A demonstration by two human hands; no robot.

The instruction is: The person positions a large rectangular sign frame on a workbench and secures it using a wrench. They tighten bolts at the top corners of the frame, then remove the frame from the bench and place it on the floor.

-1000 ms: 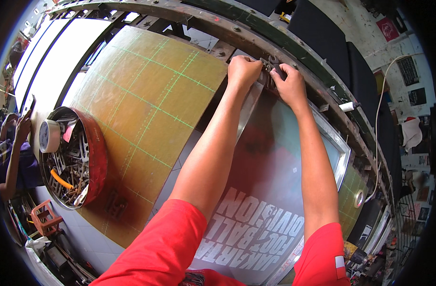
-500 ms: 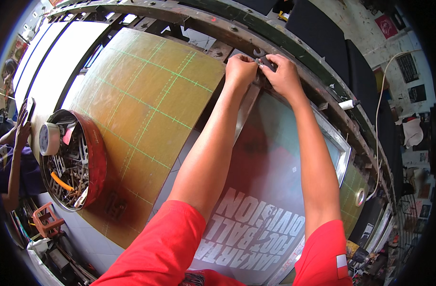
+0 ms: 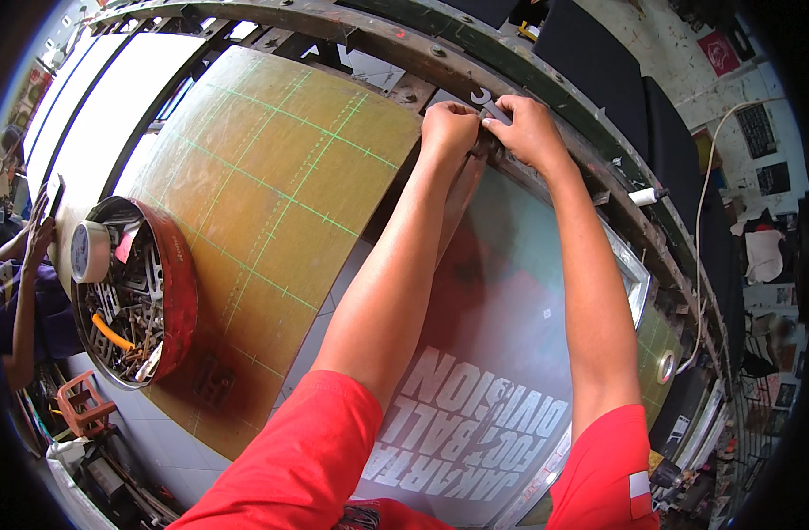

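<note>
At the far rail, my two hands work close together. My right hand (image 3: 535,134) is closed round a grey open-end wrench (image 3: 486,99), whose jaw sticks out past the fingers toward the rail. Just left of it, my left hand (image 3: 448,131) has its fingers pinched at a small metal fitting; what they grip is hidden. Beneath my forearms lies a screen printing frame (image 3: 636,296) with a pale mesh (image 3: 501,291) that carries large block lettering. Its far end reaches under my hands by the metal rail (image 3: 590,168).
A yellow-brown board (image 3: 272,177) with green grid lines lies to the left. On it stands a round red tin (image 3: 179,274) full of tools, with a tape roll (image 3: 90,252). Another person's hand (image 3: 40,231) is at the far left. A white spool (image 3: 643,196) sits by the rail.
The wrench has turned slightly, and its shank shows more between my hands. My right hand has shifted a little; my left hand stays nearly in place.
</note>
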